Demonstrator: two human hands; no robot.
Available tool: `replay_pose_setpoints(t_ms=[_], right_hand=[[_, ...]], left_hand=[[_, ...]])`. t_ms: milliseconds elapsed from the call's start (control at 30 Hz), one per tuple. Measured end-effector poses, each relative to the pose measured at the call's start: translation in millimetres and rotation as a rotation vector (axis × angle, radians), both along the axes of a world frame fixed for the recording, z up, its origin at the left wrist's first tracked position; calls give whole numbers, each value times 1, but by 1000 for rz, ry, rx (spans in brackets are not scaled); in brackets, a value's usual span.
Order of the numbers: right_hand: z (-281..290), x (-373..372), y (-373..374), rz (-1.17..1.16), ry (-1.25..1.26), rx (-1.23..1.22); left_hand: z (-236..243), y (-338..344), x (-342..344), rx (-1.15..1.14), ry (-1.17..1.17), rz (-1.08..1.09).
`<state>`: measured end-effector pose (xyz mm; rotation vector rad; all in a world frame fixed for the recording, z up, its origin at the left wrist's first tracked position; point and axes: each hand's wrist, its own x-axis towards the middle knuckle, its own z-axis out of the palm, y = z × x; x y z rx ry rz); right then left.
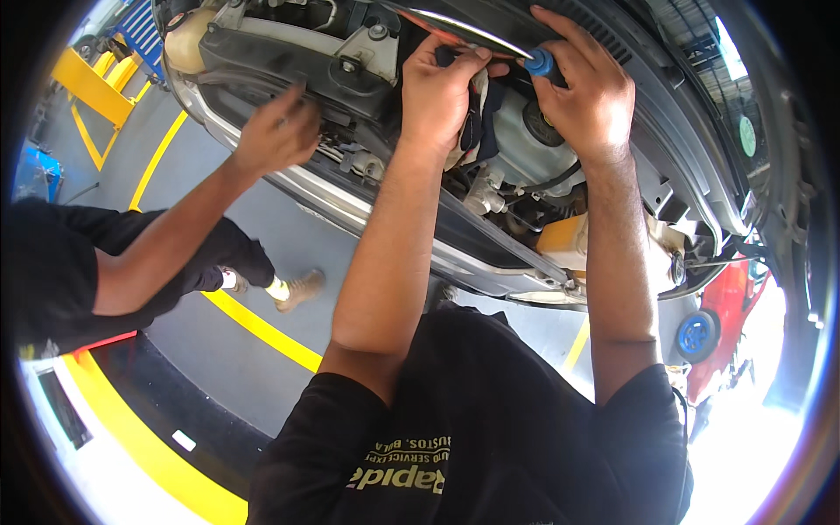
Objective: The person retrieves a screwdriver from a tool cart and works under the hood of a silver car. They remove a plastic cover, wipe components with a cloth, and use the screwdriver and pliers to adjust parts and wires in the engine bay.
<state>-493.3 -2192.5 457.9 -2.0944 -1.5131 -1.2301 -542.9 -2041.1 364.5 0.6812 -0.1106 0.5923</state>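
R grip (591, 101) on blue hndl (540, 63); L grip (436, 103) can't tell; co-worker's hand (282, 131) nearby

Worn on head, fisheye, single view; looking down past black shirt (516, 394) onto left hand (435, 101) and right hand (588, 98) at engine bay (289, 70), close range.
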Motion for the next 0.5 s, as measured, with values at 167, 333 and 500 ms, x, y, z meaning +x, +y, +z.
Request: replay_pose_setpoints(t_ms=[167,333,500], right_hand=[[-4,2,3,2,-17,10],[-1,-2,4,-34,8,19],[7,-10,7,-83,56,2]], left_hand=[[-4,1,2,27,-10,33],[-10,7,9,56,-15,9],[-15,11,13,129,-39,46]])
